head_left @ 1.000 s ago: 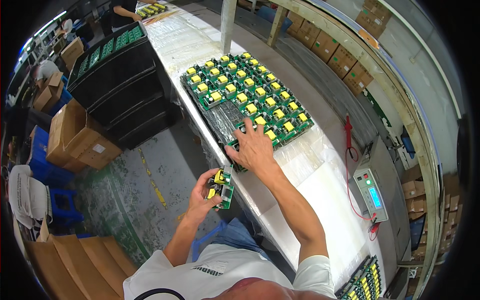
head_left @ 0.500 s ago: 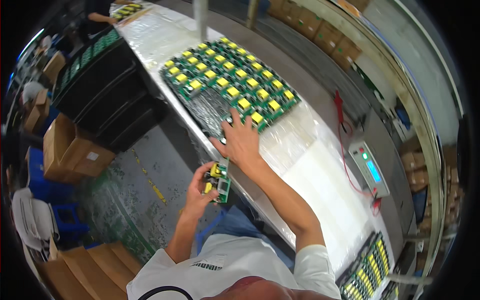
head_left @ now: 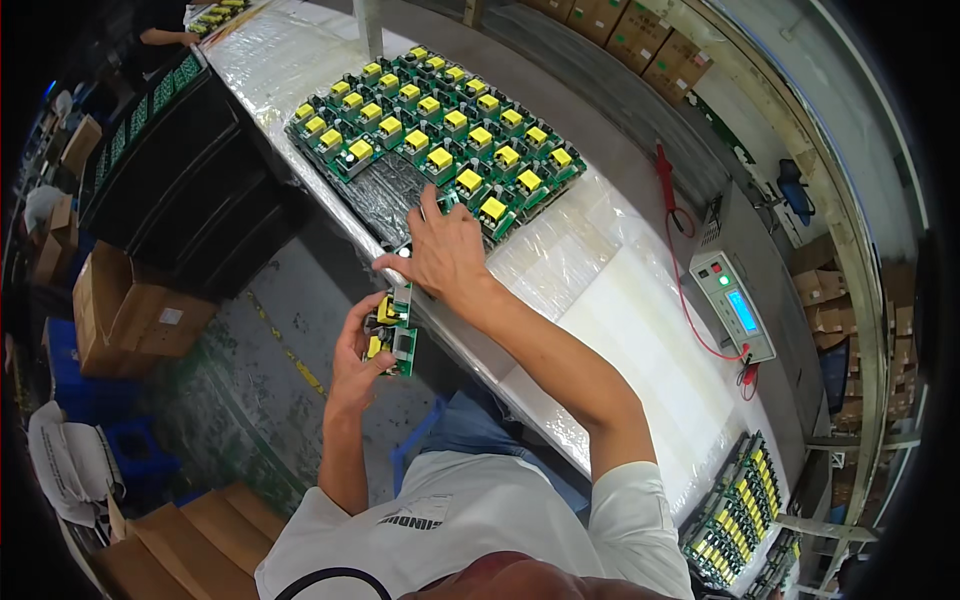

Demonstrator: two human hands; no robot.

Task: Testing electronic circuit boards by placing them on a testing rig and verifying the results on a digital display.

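Green circuit-board assembly [head_left: 405,348], right here in the left hand [head_left: 356,362], held beside the near edge of the bench [head_left: 640,350]; two yellow blocks show on it, and whether it is one board or more I cannot tell; the left thumb lies across the near end, the other fingers curl around the far side, so it is pinched between them; over to the right hand [head_left: 446,252], palm down above the near side of the black tray [head_left: 372,198], fingers spread, thumb out to the left; the fingertips reach in among the nearest boards, and whether they grip one I cannot tell.

Rows of yellow-topped boards [head_left: 455,120] fill most of that tray; a bare dark patch opens just left of the right hand; farther right on the bench stands a meter [head_left: 738,305] with a lit blue screen, a red lead running from it to a red probe [head_left: 665,182]; down at the lower right, another batch of boards [head_left: 735,515], packed close together; across on the left, black crates [head_left: 190,190] stand stacked beside the bench, an open cardboard box [head_left: 140,312] near them; at the far end, a co-worker's arm [head_left: 166,37] reaches to more boards [head_left: 215,15].
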